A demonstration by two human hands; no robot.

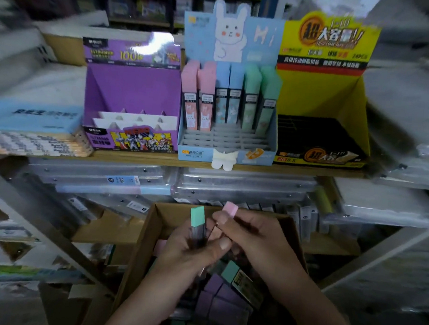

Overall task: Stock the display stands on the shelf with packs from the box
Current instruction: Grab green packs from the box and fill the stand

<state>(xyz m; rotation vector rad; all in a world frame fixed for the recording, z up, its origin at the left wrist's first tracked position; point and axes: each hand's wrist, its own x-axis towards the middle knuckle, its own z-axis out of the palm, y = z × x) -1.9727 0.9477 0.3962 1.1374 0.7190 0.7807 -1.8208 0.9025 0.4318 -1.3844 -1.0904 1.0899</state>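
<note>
Head view: left hand [191, 248] curls round a green-capped pack [198, 217], right hand [250, 236] pinches a pink-capped pack [231, 209]; a loose grip risks a drop into the cardboard box [152, 231].

My count at the shelf [159, 160]
I see three stands: one purple stand [132, 93], one blue bunny stand [271, 130] and one yellow stand [319, 93]. The blue bunny stand has six packs: two pink packs [189, 86], two blue packs [223, 75] and two green packs [253, 82]. My left hand [191, 248] holds one green-top pack [197, 217], my right hand [251, 236] one pink-top pack [231, 209]. There is one box [139, 257], with too many packs inside to count.
</note>
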